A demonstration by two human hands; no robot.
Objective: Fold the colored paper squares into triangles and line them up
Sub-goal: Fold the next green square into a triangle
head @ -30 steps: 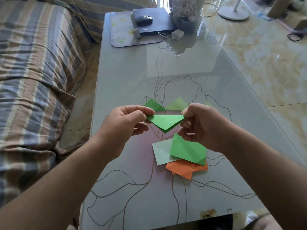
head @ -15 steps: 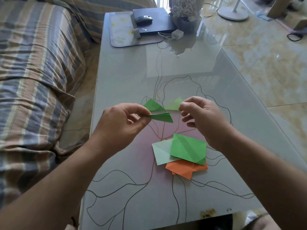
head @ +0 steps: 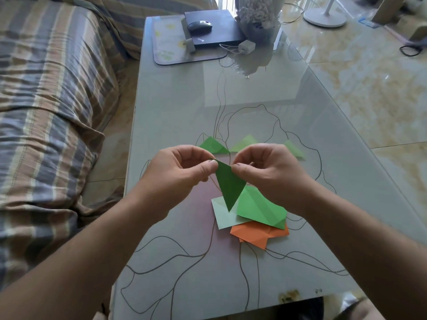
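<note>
A dark green folded triangle [head: 228,183] hangs point-down above the table, pinched at its top edge by my left hand [head: 179,172] and my right hand [head: 265,172]. Beyond the hands, three green folded triangles lie in a row: a mid-green one [head: 213,145], a pale one [head: 245,143] and another [head: 294,150], partly hidden by my right hand. Under the hands lies a loose pile: a bright green square [head: 261,207], a pale green sheet [head: 224,214] and orange paper [head: 258,235] beneath.
The glass table [head: 175,107] has a drawn flower pattern. At its far end are a mat [head: 171,42], a black box [head: 215,26] with a mouse on it, a white charger [head: 246,47] and a wrapped bouquet [head: 256,12]. A striped sofa [head: 46,88] runs along the left.
The right hand let go of the wide triangle half a second ago, then came back and now pinches it again. The triangle is narrower and hangs point-down instead of lying flat.
</note>
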